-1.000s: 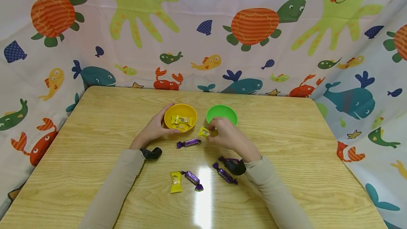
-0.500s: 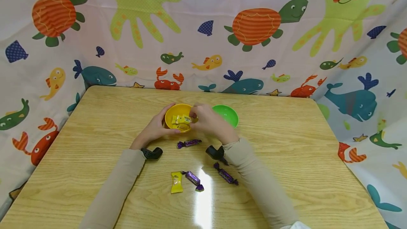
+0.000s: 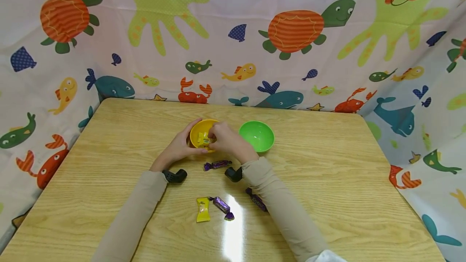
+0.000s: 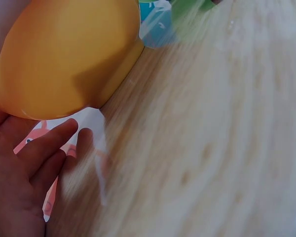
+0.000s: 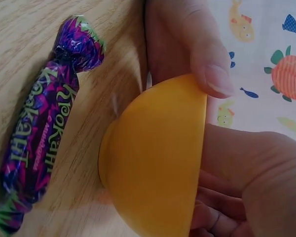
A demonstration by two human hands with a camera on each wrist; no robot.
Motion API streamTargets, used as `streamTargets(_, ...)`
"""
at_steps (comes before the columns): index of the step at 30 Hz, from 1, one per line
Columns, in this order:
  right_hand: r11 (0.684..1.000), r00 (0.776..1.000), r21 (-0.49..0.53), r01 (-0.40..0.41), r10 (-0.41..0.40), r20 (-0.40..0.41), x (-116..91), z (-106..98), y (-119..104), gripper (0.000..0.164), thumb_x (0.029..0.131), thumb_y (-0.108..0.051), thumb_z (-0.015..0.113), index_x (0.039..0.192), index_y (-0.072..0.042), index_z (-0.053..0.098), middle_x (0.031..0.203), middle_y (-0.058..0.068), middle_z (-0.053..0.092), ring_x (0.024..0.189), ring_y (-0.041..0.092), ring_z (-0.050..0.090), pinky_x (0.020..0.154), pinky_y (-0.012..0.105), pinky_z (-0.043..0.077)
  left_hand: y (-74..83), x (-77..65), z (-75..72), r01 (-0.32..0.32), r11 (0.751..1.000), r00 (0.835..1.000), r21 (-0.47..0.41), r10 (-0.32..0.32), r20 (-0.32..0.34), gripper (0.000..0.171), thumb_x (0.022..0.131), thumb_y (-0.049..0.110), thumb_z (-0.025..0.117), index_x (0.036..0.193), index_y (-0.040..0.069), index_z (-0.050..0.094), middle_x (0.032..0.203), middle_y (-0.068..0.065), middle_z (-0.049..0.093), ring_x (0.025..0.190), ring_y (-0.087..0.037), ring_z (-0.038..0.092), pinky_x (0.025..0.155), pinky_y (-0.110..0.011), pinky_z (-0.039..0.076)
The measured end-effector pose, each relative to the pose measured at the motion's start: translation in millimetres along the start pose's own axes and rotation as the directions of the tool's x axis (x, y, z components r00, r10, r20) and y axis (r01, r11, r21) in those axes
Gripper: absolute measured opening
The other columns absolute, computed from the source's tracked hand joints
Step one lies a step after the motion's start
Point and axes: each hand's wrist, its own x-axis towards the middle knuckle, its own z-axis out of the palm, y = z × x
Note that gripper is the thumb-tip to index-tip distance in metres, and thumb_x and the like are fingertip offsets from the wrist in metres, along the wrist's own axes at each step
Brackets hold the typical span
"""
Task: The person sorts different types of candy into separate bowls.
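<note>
In the head view, my left hand (image 3: 181, 145) holds the yellow bowl (image 3: 193, 129) from its left side, its thumb along the near rim. The thumb also shows on the rim in the right wrist view. My right hand (image 3: 228, 141) reaches into this bowl from the right, fingers bent down at several yellow-wrapped candies (image 3: 202, 139). Its fingertips are partly hidden, so I cannot tell whether one candy is still pinched. A purple-wrapped candy (image 3: 219, 164) lies on the table just in front of the bowl; its printed wrapper fills the left of the right wrist view.
A green bowl (image 3: 257, 136) stands to the right of the yellow one. Nearer on the wooden table (image 3: 346, 181) lie a yellow candy (image 3: 203, 209), a purple candy (image 3: 222, 205) beside it, and another purple candy (image 3: 257, 201) partly under the right sleeve. A patterned curtain (image 3: 214, 51) hangs behind.
My right hand has carried a yellow candy from in front of the green bowl leftward into the yellow bowl. The left hand keeps its hold on the bowl.
</note>
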Motion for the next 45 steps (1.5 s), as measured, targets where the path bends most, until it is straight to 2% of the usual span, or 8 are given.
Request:
streamTargets(8,1.0,1.0,0.017,0.004,-0.004,-0.011,1.6,4.4,1.8,0.007,0.085,-0.004,0.075,0.079,-0.005,0.07,0.074,0.003,0.054,0.069,0.015,0.048,0.062,0.022,0.039,-0.9,0.2,0.8,-0.008,1.0,1.0,0.015,0.008,-0.006,0.101,0.081,0.017,0.084,0.158,0.008,0.02,0.155,-0.017,0.034,0.139,-0.032,0.037,0.116,-0.051,0.027)
streamTargets(13,0.999,1.0,0.031,-0.004,0.004,-0.008,1.6,3.8,1.3,0.003,0.086,-0.005,0.075,0.087,-0.004,0.073,0.084,0.004,0.06,0.075,0.016,0.053,0.067,0.022,0.046,-1.3,0.1,0.4,-0.005,1.0,1.0,0.013,0.005,-0.009,0.101,0.081,0.016,0.084,0.159,0.009,0.019,0.156,-0.016,0.033,0.139,-0.031,0.037,0.117,-0.05,0.026)
streamTargets(18,0.999,1.0,0.037,0.013,-0.012,-0.027,-2.5,-1.2,-2.7,0.014,0.086,-0.007,0.075,0.098,-0.001,0.075,0.095,0.007,0.064,0.085,0.017,0.059,0.076,0.025,0.052,-3.2,0.7,-0.4,-0.007,1.0,1.0,0.009,0.007,-0.007,0.101,0.082,0.016,0.084,0.159,0.009,0.019,0.156,-0.016,0.033,0.14,-0.031,0.036,0.117,-0.051,0.026)
streamTargets(21,0.997,0.998,0.07,0.036,-0.032,-0.053,-7.5,-6.1,-6.2,0.019,0.085,-0.007,0.075,0.102,0.001,0.075,0.098,0.01,0.065,0.09,0.022,0.061,0.079,0.029,0.053,-15.9,5.2,-0.3,-0.005,1.0,1.0,0.013,0.005,-0.01,0.102,0.082,0.015,0.083,0.159,0.011,0.018,0.157,-0.014,0.031,0.141,-0.031,0.035,0.117,-0.05,0.025)
streamTargets(26,0.987,0.991,0.13,0.095,-0.082,-0.102,-20.0,-14.0,-15.1,0.019,0.086,-0.008,0.076,0.103,0.002,0.075,0.1,0.013,0.067,0.09,0.026,0.062,0.078,0.03,0.053,-38.1,10.3,0.6,-0.026,1.0,0.999,0.001,0.026,-0.018,0.103,0.082,0.017,0.084,0.16,0.017,0.017,0.158,-0.009,0.031,0.141,-0.028,0.034,0.117,-0.05,0.024)
streamTargets(36,0.933,0.952,0.215,0.289,-0.257,-0.166,-59.9,-12.0,-36.0,0.013,0.086,-0.01,0.078,0.098,-0.007,0.076,0.089,0.003,0.063,0.062,0.009,0.047,0.056,0.019,0.042,-39.4,8.6,1.5,-0.065,0.998,0.998,-0.016,0.064,-0.018,0.102,0.081,0.018,0.084,0.16,0.016,0.019,0.154,-0.01,0.036,0.136,-0.028,0.04,0.114,-0.052,0.03)
streamTargets(41,0.907,0.931,0.213,0.363,-0.346,-0.114,-76.1,-2.7,-42.8,0.015,0.086,-0.006,0.076,0.102,-0.005,0.075,0.096,0.004,0.064,0.063,0.009,0.047,0.058,0.017,0.042,-41.1,9.8,1.7,-0.051,0.999,0.998,-0.019,0.051,-0.022,0.103,0.08,0.019,0.085,0.16,0.019,0.02,0.156,-0.008,0.035,0.139,-0.027,0.037,0.116,-0.051,0.027)
streamTargets(45,0.898,0.916,0.193,0.394,-0.4,-0.01,-84.2,9.4,-46.7,0.016,0.088,-0.006,0.074,0.104,-0.003,0.074,0.098,0.005,0.064,0.063,0.007,0.047,0.059,0.014,0.041,-40.4,10.6,2.5,-0.026,1.0,0.999,-0.004,0.026,-0.029,0.103,0.08,0.018,0.085,0.16,0.02,0.019,0.157,-0.006,0.033,0.142,-0.026,0.033,0.118,-0.051,0.022)
